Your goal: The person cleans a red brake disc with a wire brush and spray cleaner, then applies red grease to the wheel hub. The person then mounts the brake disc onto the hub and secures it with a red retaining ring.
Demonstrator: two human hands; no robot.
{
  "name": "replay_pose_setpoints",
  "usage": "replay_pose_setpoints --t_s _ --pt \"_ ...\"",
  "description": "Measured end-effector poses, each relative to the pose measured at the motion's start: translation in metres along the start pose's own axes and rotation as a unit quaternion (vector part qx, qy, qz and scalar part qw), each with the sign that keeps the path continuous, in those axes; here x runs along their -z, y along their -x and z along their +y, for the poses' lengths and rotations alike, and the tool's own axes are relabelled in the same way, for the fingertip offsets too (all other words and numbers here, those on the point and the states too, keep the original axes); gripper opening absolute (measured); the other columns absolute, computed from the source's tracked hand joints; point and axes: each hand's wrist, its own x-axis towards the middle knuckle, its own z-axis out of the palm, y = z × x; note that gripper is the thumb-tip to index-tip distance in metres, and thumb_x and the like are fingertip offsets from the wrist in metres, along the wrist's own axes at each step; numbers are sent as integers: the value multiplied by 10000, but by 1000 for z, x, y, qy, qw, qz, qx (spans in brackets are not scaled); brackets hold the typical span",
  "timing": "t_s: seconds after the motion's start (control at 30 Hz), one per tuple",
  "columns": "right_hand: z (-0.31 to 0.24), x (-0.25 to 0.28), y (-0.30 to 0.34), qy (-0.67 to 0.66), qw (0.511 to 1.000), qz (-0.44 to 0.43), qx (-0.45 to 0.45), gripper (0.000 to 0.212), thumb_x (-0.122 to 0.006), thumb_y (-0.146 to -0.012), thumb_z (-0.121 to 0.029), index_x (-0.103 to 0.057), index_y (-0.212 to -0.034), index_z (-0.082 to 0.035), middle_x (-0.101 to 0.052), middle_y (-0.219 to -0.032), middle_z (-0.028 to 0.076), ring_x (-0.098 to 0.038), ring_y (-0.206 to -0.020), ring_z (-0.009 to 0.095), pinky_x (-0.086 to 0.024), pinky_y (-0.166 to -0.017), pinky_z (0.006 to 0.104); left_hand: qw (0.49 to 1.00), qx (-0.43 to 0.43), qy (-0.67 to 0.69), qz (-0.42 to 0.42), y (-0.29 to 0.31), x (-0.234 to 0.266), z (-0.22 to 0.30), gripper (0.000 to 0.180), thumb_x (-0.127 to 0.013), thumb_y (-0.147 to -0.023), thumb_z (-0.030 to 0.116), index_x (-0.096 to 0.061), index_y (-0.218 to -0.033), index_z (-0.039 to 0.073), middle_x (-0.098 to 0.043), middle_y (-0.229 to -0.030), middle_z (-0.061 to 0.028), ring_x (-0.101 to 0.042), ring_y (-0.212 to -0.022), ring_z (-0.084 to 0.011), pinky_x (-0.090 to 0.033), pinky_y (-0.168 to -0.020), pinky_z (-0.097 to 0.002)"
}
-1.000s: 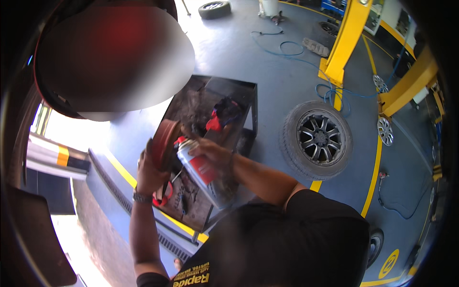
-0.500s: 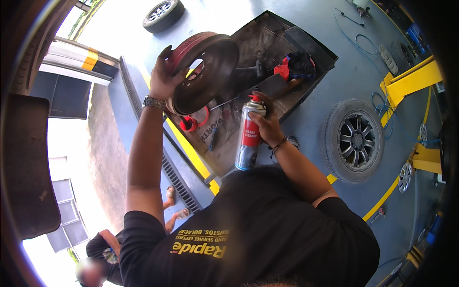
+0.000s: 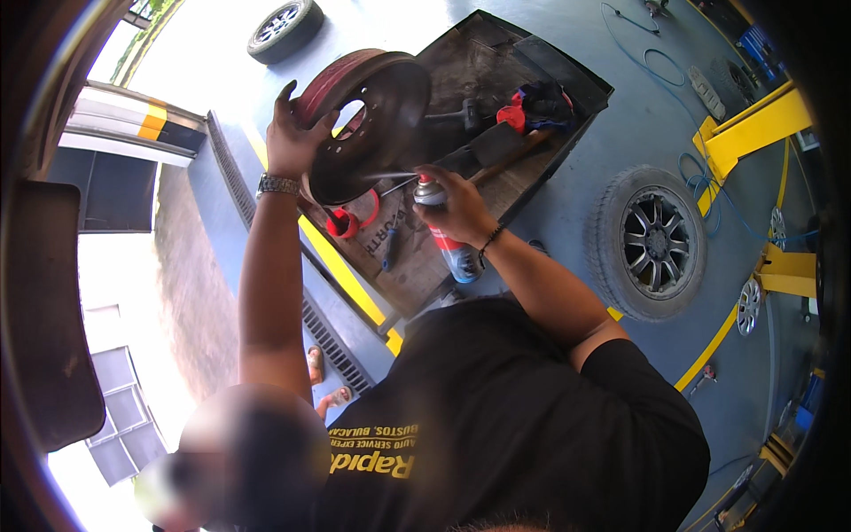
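Presumably to expose its hollow face to the mist (image 3: 390, 175), the left hand (image 3: 296, 144) tilts the brake drum (image 3: 390, 113) above the tray (image 3: 420, 277), fingers spread around its rim; the right hand (image 3: 463, 211) wraps the spray can (image 3: 447, 242), forefinger on its nozzle.

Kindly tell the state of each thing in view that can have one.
Metal drum: raised, tilted, gripped by left hand
Spray can: tilted, gripped by right hand, spraying toward drum
Black tray: carrying several items
Large wheel: tyre fitted
Wheel at top: tyre fitted
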Motion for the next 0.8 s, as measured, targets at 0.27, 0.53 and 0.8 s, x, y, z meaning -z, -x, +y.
replay_pose_setpoints --t_s 0.27,0.53,0.8 --pt "-3 17 20 95 990 104 -26 626 -820 -790 -248 -590 -1369 -184 -650 -1144 217 -684 -1029 405 -567 -881 464 998 20 -27 50 0 -4 12 933 -913 -718 423 -478 -1454 50 -736 -1015 -157 -727 -878 -246 -575 -807 -370" --pt "-22 15 40 75 962 260 43 646 -822 -753 -148 -578 -1351 -138 -635 -1142 200 -684 -1015 373 -577 -855 443 999 30 23 27 -12 5 -7 888 -879 -809 377 -427 -1498 47 -681 -1161 -198 -687 -994 -249 -546 -893 -375" --pt "-21 -11 51 -24 928 365 67 626 -836 -758 -113 -564 -1320 -69 -624 -1159 183 -680 -1034 339 -570 -898 422 998 56 35 14 -22 17 -23 968 -893 -785 385 -374 -1532 54 -559 -1350 -207 -611 -1190 -316 -515 -997 -424"
